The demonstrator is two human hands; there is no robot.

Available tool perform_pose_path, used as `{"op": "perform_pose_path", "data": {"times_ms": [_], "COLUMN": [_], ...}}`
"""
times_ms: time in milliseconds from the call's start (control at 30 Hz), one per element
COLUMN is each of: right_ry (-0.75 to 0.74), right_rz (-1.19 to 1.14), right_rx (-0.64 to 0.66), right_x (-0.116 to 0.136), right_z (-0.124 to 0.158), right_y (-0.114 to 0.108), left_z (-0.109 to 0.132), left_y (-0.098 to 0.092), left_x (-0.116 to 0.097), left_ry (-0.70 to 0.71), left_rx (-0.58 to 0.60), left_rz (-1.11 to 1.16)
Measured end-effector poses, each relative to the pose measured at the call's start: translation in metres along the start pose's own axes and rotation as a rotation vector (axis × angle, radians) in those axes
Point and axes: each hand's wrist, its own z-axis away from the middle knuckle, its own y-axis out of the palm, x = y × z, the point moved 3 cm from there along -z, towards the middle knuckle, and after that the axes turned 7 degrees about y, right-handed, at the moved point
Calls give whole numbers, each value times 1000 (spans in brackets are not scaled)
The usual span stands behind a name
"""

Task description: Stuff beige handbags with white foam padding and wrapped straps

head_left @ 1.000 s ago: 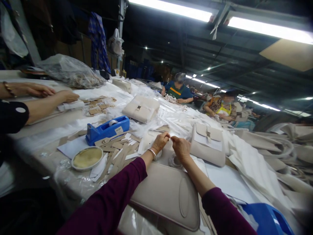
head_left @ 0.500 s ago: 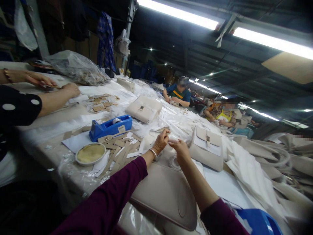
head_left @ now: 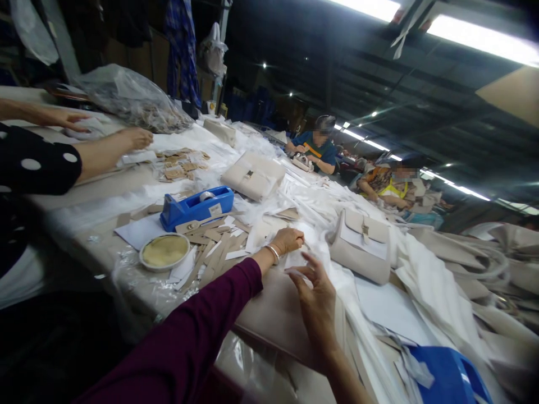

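My left hand [head_left: 288, 240], with a bracelet at the wrist, is closed above the white wrapping. What its fingers hold, if anything, is hidden. Nearer to me, my right hand [head_left: 315, 289] has thumb and index finger apart, with a pale bit at the thumb tip that I cannot make out. Under both hands lies a flat beige bag panel [head_left: 273, 314], partly covered by my right hand and forearm. A beige flap bag [head_left: 362, 252] with a metal clasp stands just right of my hands.
A blue tape dispenser [head_left: 197, 207] and a round tub of yellowish paste [head_left: 164, 251] stand left, by beige strips [head_left: 217, 255]. Another beige bag [head_left: 254, 175] lies farther back. A co-worker's hands [head_left: 130, 140] work at far left. A second blue dispenser [head_left: 448, 373] sits front right.
My hands were together on a small white piece; now they are apart. My right hand has come nearer to me and its fingers have spread. The co-worker's hands at left have shifted.
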Motion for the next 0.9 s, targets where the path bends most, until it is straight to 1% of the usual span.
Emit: {"op": "perform_pose_path", "data": {"times_ms": [100,167,233,333,433,633,767,900], "right_ry": [-208,-355,-470,-577,-619,-644,-637,-630], "right_rz": [211,304,354,371,378,410,464,492], "right_rx": [59,75,83,107,143,208,248,240], "right_x": [-4,-4,-4,-4,-6,-13,-22,-33], "right_z": [16,24,31,41,51,74,85,97], "right_y": [2,3,4,4,2,-4,-1,5], "left_z": [-1,-1,-1,-1,-2,-4,-2,-1], "left_y": [8,13,17,20,23,25,27,30], "left_x": [-2,-2,-3,-4,-4,-4,-8,-11], "left_ry": [24,42,55,72,86,95,108,110], "left_rx": [110,164,199,229,235,228,215,162], "left_rz": [-84,-125,-155,-179,-189,-201,-179,-137]}}
